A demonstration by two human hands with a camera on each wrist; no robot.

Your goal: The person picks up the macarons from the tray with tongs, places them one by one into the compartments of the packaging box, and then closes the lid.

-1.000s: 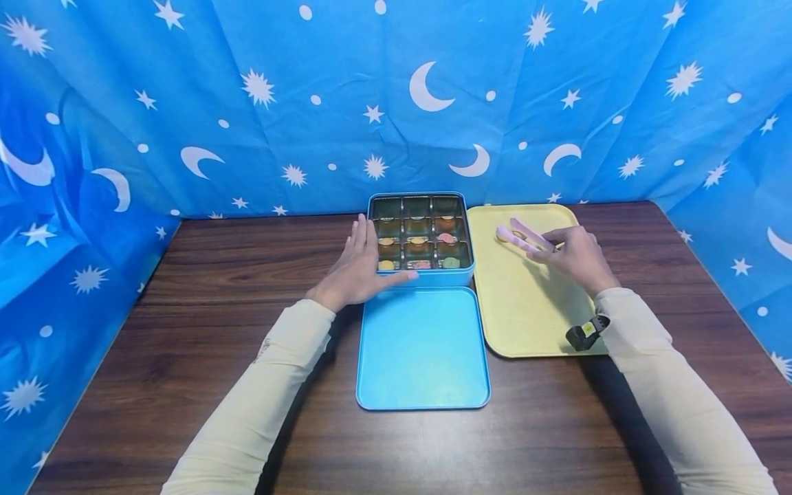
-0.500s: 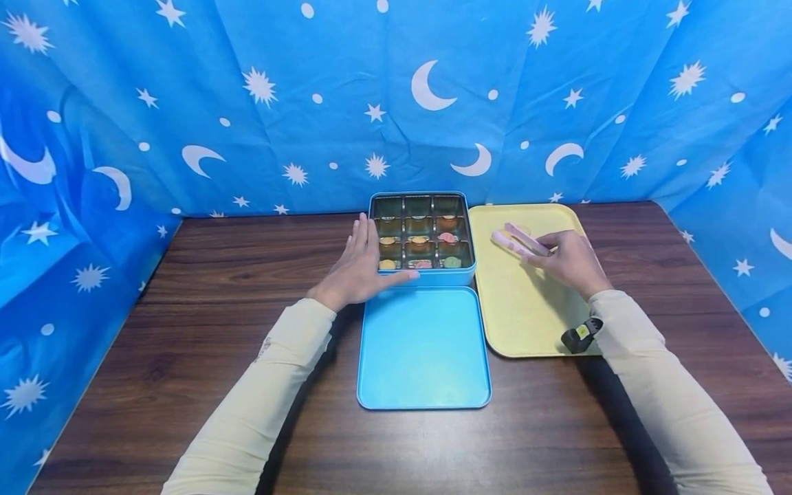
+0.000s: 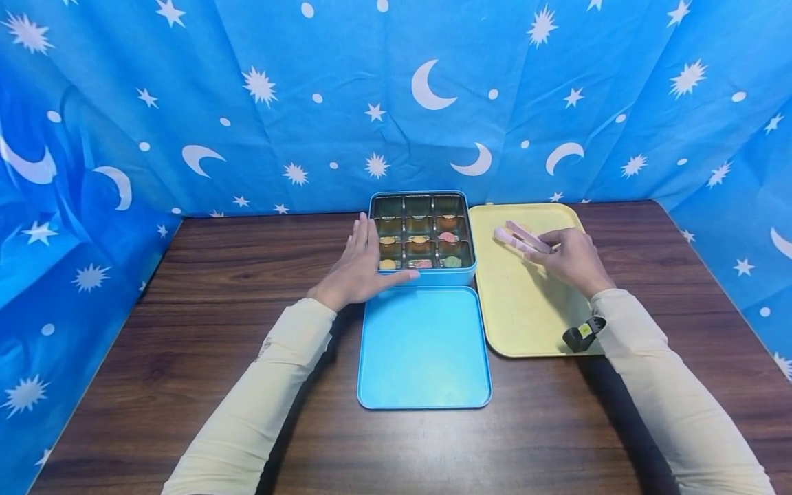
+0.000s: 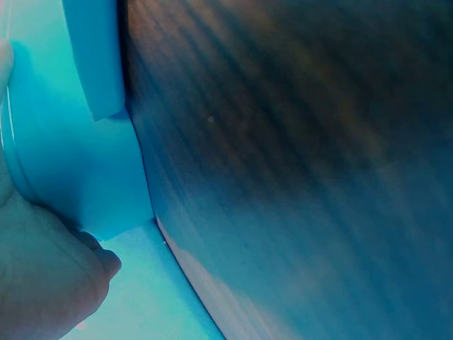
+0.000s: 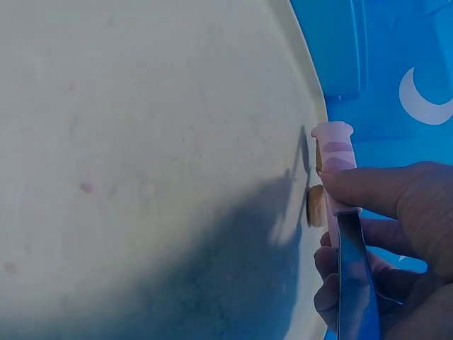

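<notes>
My left hand (image 3: 355, 268) lies with straight fingers along the left side of a blue tin (image 3: 441, 278), its thumb across the tin's front. Inside the tin a divided insert (image 3: 403, 220) holds several small cookies, including a green cookie (image 3: 452, 262) and a pink cookie (image 3: 447, 237). Over the yellow tray (image 3: 520, 323), my right hand (image 3: 575, 258) pinches tongs (image 5: 357, 273) with pink ends and a metal body. The tong arms stand apart in the head view. A tan cookie (image 5: 316, 205) shows beside them in the right wrist view, partly hidden; contact cannot be told.
The tin's blue lid (image 3: 423, 350) lies flat in front of it, left of the tray. All stand on a dark wooden table (image 3: 235, 289). A blue curtain (image 3: 346, 62) with moons and stars closes off the back and sides.
My right hand and the tongs shifted a little left and toward me over the tray, then slightly back to the right. The left hand has stayed on the tin.
</notes>
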